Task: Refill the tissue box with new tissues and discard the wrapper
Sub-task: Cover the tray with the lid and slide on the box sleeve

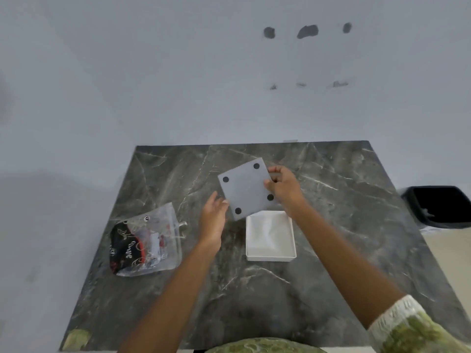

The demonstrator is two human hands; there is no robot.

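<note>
Dark grey marble table [331, 250] with pale veins, set against a plain pale wall [153, 72] that has a few dark marks high up. Right hand [284, 189] pinches the right edge of a flat grey square panel [246, 188], thumb on the near face and fingers curled behind. The panel is tilted, held up off the table, with four black round dots near its corners (looks like the box's base plate, feet showing). Left hand [212, 219] is open, fingers spread and loosely extended, fingertips touching or just beside the panel's lower left edge; cannot tell which, and it is not gripping anything.

The white tissue box [270, 235] sits on the table just below the panel, open side up, white tissues [267, 231] visible inside. The panel's lower corner overlaps the box's far left corner in the view.

The clear plastic wrapper [147, 245] lies flat on the table well to the left of the box, crumpled, with black, red and white print. It is apart from both hands.

A black bin [441, 205] stands on the floor to the right of the table. Green patterned sleeve [407, 327] at lower right.
</note>
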